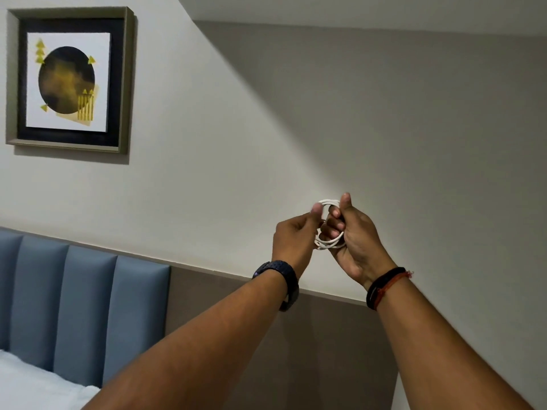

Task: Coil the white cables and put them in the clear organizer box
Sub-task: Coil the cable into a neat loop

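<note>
You held the white cable coil [328, 229] raised before the wall, your right hand [353, 241] curled shut with its fingers [333, 224] hooked through the loops, your left hand [293, 235] pinching the coil's near side closed. Keeping the loops even and tucking the loose end under was probably the best move. No organizer box showed; beyond hung only a framed print [69, 79].

Most of the cable [328, 243] is buried between the two hands: only the top loop and a few lower strands peek out, and its ends and plugs cannot be made out. The right hand [352, 241] covers the coil's right side, the left hand [296, 238] its left. Both forearms run off the bottom edge. The bed [35, 386] and headboard [74, 306] are cut by the left edge.
</note>
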A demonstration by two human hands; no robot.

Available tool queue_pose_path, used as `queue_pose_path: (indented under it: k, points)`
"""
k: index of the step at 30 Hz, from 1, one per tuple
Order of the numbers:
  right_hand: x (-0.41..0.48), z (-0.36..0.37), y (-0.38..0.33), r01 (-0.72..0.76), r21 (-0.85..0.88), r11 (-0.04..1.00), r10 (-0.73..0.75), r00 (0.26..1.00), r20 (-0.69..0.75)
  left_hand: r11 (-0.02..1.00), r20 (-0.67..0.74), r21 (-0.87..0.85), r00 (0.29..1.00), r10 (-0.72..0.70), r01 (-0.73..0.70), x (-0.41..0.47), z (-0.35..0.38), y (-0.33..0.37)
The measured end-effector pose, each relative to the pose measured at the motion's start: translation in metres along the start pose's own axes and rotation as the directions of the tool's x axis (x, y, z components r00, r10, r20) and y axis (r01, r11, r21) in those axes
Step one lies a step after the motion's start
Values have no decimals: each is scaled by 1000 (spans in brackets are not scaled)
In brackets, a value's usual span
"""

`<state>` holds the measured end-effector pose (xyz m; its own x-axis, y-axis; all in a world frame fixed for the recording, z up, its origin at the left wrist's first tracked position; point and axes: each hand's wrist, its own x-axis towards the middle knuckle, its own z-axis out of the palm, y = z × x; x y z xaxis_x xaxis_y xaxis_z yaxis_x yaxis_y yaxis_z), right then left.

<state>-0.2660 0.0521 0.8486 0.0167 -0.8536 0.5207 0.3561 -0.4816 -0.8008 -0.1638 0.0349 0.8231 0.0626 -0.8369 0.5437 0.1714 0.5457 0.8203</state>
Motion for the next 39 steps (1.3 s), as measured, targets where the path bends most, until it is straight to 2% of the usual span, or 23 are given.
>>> queue_pose_path:
  k: [3, 7, 13, 16, 18, 22, 29, 34, 39]
  points:
    - [0, -2, -1, 8, 7, 1000, -8, 1000, -9, 994, 41, 84, 997, 69, -73, 2, -2, 4]
    - [-3, -2, 2, 20, -16, 1000, -20, 1000, 3, 993, -21, 106, 998, 55, -53, 7, -6, 8]
    - [-5, -7, 2, 10, -85, 996, -11, 1000, -18, 1000, 82, -19, 997, -7, 9, 7, -13, 7]
    - [-9, -11, 1, -23, -134, 991, 34, 996, 78, 995, 67, -78, 996, -61, 66, 8, -14, 5]
    - [-11, -13, 0, -28, -206, 978, 47, 995, 87, 990, 65, -99, 993, -95, 101, 9, -14, 4]
    - [-14, -16, -2, -68, -233, 970, 72, 997, 10, 989, 78, -93, 991, -111, 118, 8, -14, 1]
    - [-11, -17, -6, -184, -204, 962, 129, 959, -253, 999, 117, 30, 993, -33, 30, 7, -12, -3]
    - [-14, -23, -10, -220, -94, 971, 199, 961, -190, 997, 139, 48, 988, -69, 62, 10, -11, 0]
    - [-19, -27, -12, -169, -164, 972, 158, 984, -82, 993, 147, 104, 986, -75, 60, 13, -13, 3]
